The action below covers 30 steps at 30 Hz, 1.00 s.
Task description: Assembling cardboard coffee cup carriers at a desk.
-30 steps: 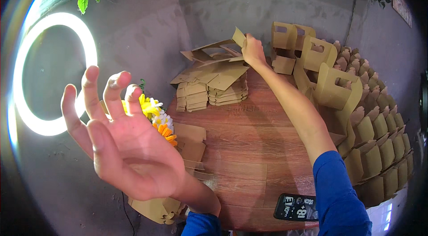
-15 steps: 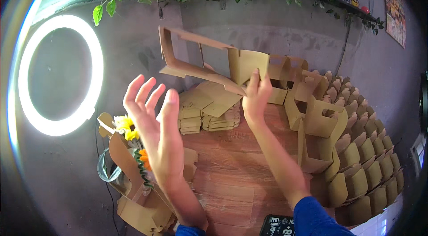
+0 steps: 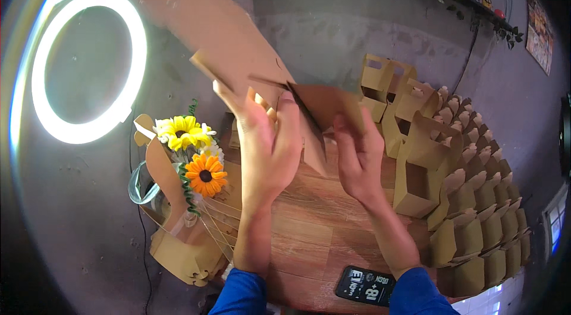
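Note:
In front of me a brown cardboard box blank is held up, its long panel slanting to the upper left, close to the camera. My left hand grips it from below, thumb up against the panel and fingers partly hidden behind the card. With thumb and fingers, my right hand pinches a folded side panel of the same blank. A dark gap marks the crease between the two panels. Both hands are above the wooden tabletop.
Assembled handled boxes and rows of small open boxes fill the right side. At left stand a cardboard holder with yellow and orange flowers and a ring light. A black phone lies near the front edge.
The cardboard blank has swung round and come closer, its long panel now reaching to the upper left. My left hand, open before, has closed on it; my right hand has lowered.

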Available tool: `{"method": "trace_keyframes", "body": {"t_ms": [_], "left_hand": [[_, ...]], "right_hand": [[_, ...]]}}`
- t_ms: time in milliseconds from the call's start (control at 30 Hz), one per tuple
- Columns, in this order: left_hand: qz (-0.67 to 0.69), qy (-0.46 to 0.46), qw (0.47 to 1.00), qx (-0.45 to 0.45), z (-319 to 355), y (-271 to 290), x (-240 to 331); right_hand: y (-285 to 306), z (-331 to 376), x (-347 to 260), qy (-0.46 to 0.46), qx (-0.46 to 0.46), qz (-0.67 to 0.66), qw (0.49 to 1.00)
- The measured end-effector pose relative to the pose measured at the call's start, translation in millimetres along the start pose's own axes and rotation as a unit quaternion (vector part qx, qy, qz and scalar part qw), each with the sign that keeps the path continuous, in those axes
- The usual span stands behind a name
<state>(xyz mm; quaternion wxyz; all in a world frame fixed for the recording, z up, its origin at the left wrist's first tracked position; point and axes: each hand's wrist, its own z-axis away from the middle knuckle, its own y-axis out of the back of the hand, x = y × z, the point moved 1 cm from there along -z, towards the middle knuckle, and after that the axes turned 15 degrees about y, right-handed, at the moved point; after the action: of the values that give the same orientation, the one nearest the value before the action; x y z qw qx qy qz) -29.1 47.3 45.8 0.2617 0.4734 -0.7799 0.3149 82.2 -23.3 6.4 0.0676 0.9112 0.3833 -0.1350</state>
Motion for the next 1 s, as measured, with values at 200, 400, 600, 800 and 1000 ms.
{"method": "trace_keyframes", "body": {"t_ms": [200, 400, 600, 800, 1000], "left_hand": [[-0.080, 0.045, 0.995, -0.048, 10, -1, -2], [-0.251, -0.260, 0.932, -0.029, 10, -6, -15], [-0.121, -0.013, 0.965, -0.234, 24, -24, 14], [-0.183, 0.055, 0.951, -0.244, 33, -17, 28], [-0.150, 0.040, 0.951, -0.266, 37, -21, 23]], "right_hand": [[10, -6, -21, -0.119, -0.081, -0.179, 0.973], [36, -13, -20, -0.022, -0.208, -0.144, 0.967], [45, -15, -3, -0.023, -0.106, -0.134, 0.985], [55, -19, -8, -0.052, -0.073, -0.169, 0.981], [59, -22, -18, 0.000, -0.066, -0.067, 0.996]]}}
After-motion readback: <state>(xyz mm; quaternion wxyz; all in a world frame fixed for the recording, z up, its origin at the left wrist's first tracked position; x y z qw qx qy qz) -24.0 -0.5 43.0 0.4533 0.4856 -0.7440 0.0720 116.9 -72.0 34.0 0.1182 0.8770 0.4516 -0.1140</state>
